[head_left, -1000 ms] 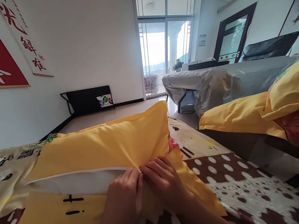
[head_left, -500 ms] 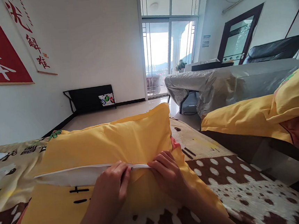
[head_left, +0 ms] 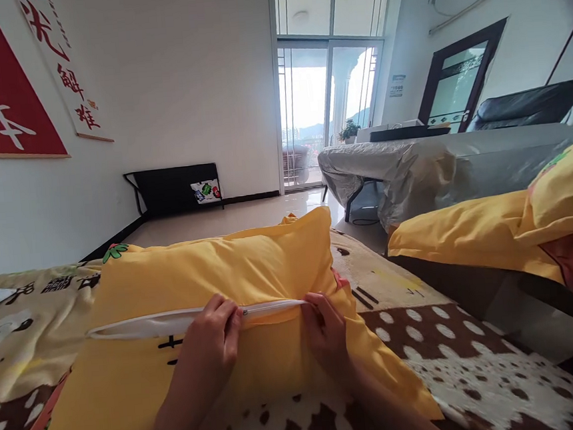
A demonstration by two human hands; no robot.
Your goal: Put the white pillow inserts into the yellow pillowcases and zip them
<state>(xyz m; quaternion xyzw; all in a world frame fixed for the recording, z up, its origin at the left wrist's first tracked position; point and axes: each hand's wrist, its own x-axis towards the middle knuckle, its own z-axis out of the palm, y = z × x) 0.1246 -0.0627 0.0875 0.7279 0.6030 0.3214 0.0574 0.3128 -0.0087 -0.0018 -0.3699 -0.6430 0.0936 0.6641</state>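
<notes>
A yellow pillowcase [head_left: 211, 268] with a white pillow [head_left: 150, 327] inside lies before me. Its white zipper [head_left: 274, 306] runs across the middle, closed on the right and gaping on the left, where the white shows through. My left hand [head_left: 215, 342] is closed in a pinch at the zipper, just left of the small slider; its fingertips are partly hidden. At the right end of the closed stretch, my right hand [head_left: 326, 325] pinches the zipper and the cloth beside it, pulling the line taut.
Under the pillowcase spreads a patterned brown and beige blanket [head_left: 427, 336]. More yellow bedding [head_left: 468, 226] lies on the right. Behind it stands a table under a plastic cover [head_left: 412, 164]. A black folded panel [head_left: 178, 187] leans by the far wall.
My left hand has shifted a little left along with the slider, and my right hand has moved right. The closed stretch between them is longer and the gap at left narrower.
</notes>
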